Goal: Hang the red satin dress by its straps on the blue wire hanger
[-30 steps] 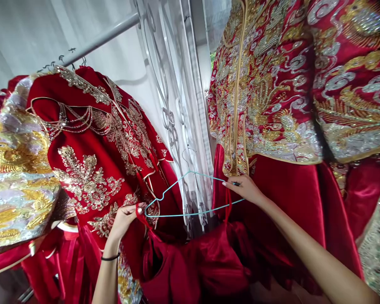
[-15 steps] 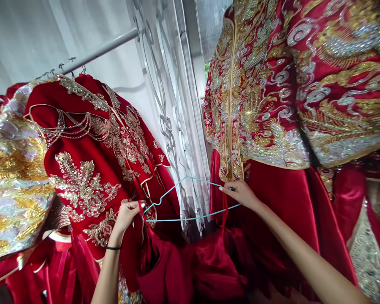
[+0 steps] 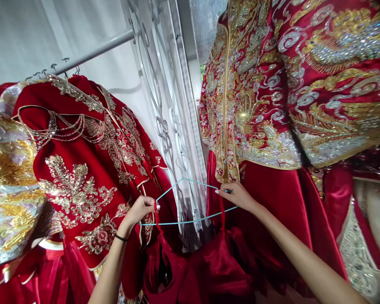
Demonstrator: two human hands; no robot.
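Observation:
A light-blue wire hanger (image 3: pixel 190 221) is held up in front of me, its hook upward. My left hand (image 3: pixel 142 210) is closed in a pinch on a thin red strap (image 3: pixel 157 217) at the hanger's left side. On the other side, my right hand (image 3: pixel 236 195) is closed on the hanger's right shoulder, and a second red strap (image 3: pixel 222 215) hangs just below its fingers. Both straps belong to a dark red satin garment (image 3: pixel 221 261) that hangs beneath the hanger. A small dark item at my right fingers is too small to make out.
Embroidered red jackets (image 3: pixel 79 164) hang at the left from a white rail (image 3: pixel 104 45). Gold-and-silver beaded jackets (image 3: pixel 253 97) fill the right side, above a red skirt (image 3: pixel 272 202). A white scrollwork metal frame (image 3: pixel 164 126) stands between them, behind the hanger.
My left hand has moved right with the strap, inward along the hanger's left side. My right hand keeps its grip on the hanger. The view has shifted slightly.

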